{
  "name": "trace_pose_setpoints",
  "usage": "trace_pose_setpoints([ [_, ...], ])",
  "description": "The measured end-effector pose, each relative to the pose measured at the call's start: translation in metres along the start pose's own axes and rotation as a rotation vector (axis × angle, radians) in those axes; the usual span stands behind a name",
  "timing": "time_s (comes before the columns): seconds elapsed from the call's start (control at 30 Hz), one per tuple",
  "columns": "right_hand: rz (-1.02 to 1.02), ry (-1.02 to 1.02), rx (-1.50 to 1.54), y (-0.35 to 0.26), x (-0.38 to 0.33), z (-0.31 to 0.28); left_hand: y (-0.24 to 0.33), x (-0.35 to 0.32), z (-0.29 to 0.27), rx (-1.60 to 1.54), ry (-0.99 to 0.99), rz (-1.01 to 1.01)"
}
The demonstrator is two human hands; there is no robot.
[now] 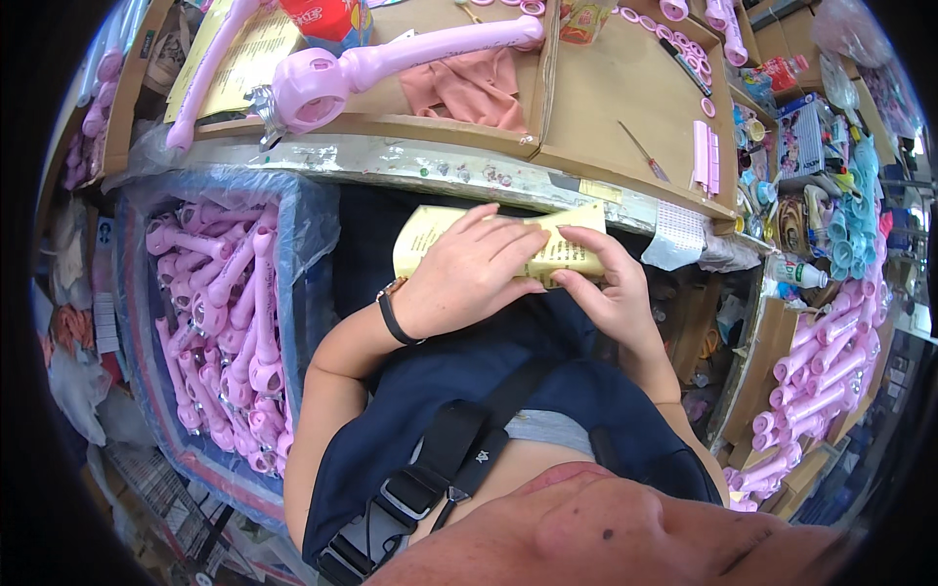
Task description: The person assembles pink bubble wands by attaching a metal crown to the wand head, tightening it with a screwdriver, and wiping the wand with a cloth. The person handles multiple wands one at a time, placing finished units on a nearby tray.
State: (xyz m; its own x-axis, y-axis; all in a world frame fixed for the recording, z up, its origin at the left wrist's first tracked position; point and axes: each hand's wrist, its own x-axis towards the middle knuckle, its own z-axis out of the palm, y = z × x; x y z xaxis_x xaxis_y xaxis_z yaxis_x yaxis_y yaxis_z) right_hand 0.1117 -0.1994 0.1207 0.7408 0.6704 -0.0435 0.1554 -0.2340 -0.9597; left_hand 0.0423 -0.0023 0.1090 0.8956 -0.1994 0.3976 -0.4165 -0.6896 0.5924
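A yellow printed paper sheet [578, 256] is curled between my two hands, in front of my body and just short of the bench edge. My left hand [471, 262], with a dark band at the wrist, lies over the sheet, fingers together on top and thumb along its lower edge. At the sheet's right end, my right hand [611, 285] grips it between thumb and fingers. On the bench beyond lies a large pink plastic piece [391, 70] with a round head, a long handle and a metal part at the head end.
A padded bin [295, 293] full of pink handled parts [230, 293] stands at my left. Cardboard trays [625, 117] on the bench hold pink rings [689, 49], a screwdriver [645, 151] and pink cloth [464, 88]. Stacked pink tubes [821, 361] and a bottle [799, 272] are at right.
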Motion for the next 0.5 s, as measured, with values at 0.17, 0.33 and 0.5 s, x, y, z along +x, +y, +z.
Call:
trace_pose_setpoints([
  [0.17, -0.221, 0.142, -0.183, 0.005, 0.002, -0.009, -0.002, -0.005, 0.006, -0.102, 0.015, -0.033],
  [0.33, -0.404, 0.1, -0.332, 0.008, 0.009, -0.016, 0.001, -0.005, 0.005, -0.109, 0.002, -0.019],
  [0.5, -0.203, -0.063, -0.046, 0.006, 0.008, -0.009, 0.003, -0.004, 0.007, -0.099, 0.057, 0.0],
])
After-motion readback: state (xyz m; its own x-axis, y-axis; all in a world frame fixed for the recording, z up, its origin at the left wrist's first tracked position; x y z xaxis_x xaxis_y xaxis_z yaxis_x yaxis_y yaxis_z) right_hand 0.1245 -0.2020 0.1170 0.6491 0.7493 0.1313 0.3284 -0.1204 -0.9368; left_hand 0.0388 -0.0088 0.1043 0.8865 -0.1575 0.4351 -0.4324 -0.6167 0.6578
